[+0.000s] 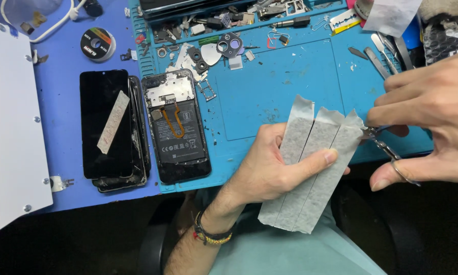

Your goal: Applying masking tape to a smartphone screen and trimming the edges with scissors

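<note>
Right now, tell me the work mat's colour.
Teal blue mat, shown in the head view.

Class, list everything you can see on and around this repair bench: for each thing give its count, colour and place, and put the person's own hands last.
Grey tape-like strips: three side by side, held in the left hand.
Small metal scissors: one, silver, at the strips' upper right corner.
Opened black phone with exposed battery: one, left part of the blue rubber work mat.
Black glass phone screen: one, on a stack left of the opened phone; a grey strip lies on it.
Black solder-like spool: one, upper left.
White panel: one, far left.
Small loose parts: many, along the mat's top.
Left hand: holds the strips.
Right hand: holds the scissors.
</note>
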